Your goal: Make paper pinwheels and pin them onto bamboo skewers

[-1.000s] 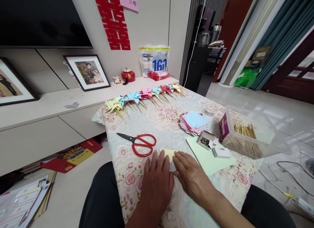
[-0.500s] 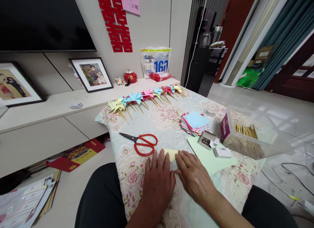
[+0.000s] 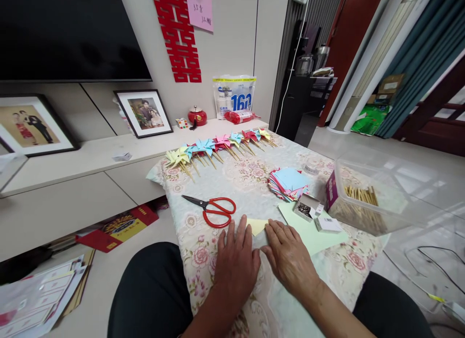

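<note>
Head view: left hand (image 3: 236, 260) and right hand (image 3: 288, 258) lie flat, fingers spread, pressing the yellow paper (image 3: 256, 226) at the table's 6 o'clock edge, scissors (image 3: 212, 210) just beside at 10 o'clock. Judging from this, both palms should bear down evenly so the crease sets sharp.

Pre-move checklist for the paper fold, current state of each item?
1. Both hands flat on the yellow paper: left hand, right hand - ok.
2. Fold crease aligned: hidden under the hands - cannot tell.
3. Red scissors closed, lying apart from the left hand - ok.
4. Box of pins open on the green sheet, beside the right hand - ok.
5. Stick tub fully on the table: hangs past the edge - not ok.
</note>
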The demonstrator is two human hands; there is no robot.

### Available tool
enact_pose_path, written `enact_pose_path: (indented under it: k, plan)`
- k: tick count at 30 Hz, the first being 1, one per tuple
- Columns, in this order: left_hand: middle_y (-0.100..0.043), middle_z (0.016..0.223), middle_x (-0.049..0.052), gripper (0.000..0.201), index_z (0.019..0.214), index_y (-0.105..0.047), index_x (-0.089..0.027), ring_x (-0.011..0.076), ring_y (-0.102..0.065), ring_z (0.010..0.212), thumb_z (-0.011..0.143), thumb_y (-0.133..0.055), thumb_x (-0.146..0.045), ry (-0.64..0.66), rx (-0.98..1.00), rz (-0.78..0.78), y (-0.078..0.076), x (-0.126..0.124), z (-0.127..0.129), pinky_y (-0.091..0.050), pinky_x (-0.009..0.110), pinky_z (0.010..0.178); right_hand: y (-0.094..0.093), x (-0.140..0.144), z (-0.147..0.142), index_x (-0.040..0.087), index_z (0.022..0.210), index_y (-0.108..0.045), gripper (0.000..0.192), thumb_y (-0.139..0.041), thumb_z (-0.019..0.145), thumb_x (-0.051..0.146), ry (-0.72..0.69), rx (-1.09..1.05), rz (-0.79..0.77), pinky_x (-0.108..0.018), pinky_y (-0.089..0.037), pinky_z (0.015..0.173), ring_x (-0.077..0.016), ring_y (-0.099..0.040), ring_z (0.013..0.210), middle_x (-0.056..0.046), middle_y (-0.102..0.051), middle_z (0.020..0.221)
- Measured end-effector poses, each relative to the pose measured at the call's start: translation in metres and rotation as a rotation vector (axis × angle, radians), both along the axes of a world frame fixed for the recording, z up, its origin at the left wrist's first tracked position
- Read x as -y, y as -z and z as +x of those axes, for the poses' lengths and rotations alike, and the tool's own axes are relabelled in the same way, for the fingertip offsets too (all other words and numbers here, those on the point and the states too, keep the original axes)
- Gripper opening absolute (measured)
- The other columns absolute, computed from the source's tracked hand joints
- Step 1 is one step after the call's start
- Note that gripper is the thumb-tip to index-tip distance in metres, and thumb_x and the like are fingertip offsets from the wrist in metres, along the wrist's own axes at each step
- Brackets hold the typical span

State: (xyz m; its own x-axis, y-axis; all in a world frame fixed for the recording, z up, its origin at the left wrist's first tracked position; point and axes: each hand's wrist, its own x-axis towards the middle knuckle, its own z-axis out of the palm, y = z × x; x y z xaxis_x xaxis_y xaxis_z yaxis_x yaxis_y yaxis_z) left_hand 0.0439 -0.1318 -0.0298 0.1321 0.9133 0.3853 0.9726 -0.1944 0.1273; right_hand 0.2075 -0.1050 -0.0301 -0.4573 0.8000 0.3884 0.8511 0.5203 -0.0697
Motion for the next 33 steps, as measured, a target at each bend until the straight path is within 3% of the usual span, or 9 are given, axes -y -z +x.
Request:
enact_pose_path:
  k: [5,9,14,20,25,30,33]
  plan:
    - [-0.056,0.145,0.007,0.046,0.134,-0.059,-0.014,0.0387,-0.045,0.135,0.089,-0.050,-0.023,0.010,0.034,-0.048,-0.003,0.000,0.000,-0.037,0.057,0.107,-0.010,0.000,0.002,0.014,0.141,-0.051,0.044,-0.050,0.098,0.025,-0.193,0.004,-0.032,-0.053,-0.035,0.111,-0.0305,-0.046,0.136,-0.012,-0.053,0.147]
    - [-0.057,0.144,0.008,0.048,0.134,-0.058,-0.013,0.0387,-0.045,0.135,0.088,-0.050,-0.021,0.004,0.057,-0.045,-0.003,0.000,0.001,-0.037,0.058,0.106,-0.012,0.001,0.001,0.015,0.134,-0.058,0.039,-0.054,0.097,0.028,-0.138,-0.011,-0.098,-0.053,-0.037,0.109,-0.0316,-0.051,0.131,-0.012,-0.061,0.140]
    - [-0.057,0.144,0.009,0.048,0.135,-0.057,-0.013,0.0375,-0.045,0.135,0.088,-0.050,-0.020,-0.001,0.066,-0.038,-0.002,0.000,0.002,-0.037,0.059,0.106,-0.014,-0.002,0.000,0.014,0.127,-0.061,0.032,-0.055,0.096,0.023,-0.122,0.008,-0.030,-0.049,-0.039,0.104,-0.0312,-0.056,0.123,-0.013,-0.066,0.132]
    - [-0.059,0.141,0.010,0.047,0.133,-0.058,-0.014,0.0383,-0.045,0.135,0.087,-0.052,-0.022,0.020,0.106,-0.046,-0.004,0.001,0.000,-0.037,0.059,0.106,-0.028,-0.019,-0.014,0.008,0.120,-0.062,0.030,-0.052,0.091,0.006,-0.182,0.284,0.090,-0.049,-0.039,0.100,-0.0279,-0.065,0.092,-0.013,-0.073,0.097]
    - [-0.063,0.136,0.012,0.044,0.128,-0.060,-0.012,0.0362,-0.049,0.132,0.085,-0.053,-0.017,0.020,0.154,-0.027,-0.003,0.001,-0.002,-0.039,0.055,0.107,-0.030,-0.031,-0.027,0.009,0.098,-0.069,0.019,-0.053,0.088,0.005,-0.264,0.425,0.172,-0.050,-0.037,0.097,-0.0277,-0.063,0.077,-0.012,-0.070,0.080]
    - [-0.067,0.124,0.016,0.037,0.118,-0.062,-0.010,0.0319,-0.059,0.119,0.084,-0.049,-0.009,-0.011,0.246,0.074,0.003,0.000,-0.003,-0.047,0.050,0.099,-0.030,-0.035,-0.030,0.012,0.084,-0.069,0.017,-0.053,0.089,0.007,-0.298,0.414,0.166,-0.045,-0.038,0.090,-0.0256,-0.061,0.071,-0.011,-0.069,0.074]
    - [-0.070,0.111,0.014,0.030,0.108,-0.063,-0.013,0.0277,-0.064,0.107,0.086,-0.044,-0.008,-0.015,0.416,0.151,0.006,-0.001,-0.009,-0.051,0.046,0.093,-0.037,-0.037,-0.023,0.014,0.082,-0.067,0.018,-0.052,0.089,0.006,-0.283,0.370,0.159,-0.044,-0.036,0.090,-0.0238,-0.060,0.070,-0.010,-0.068,0.073]
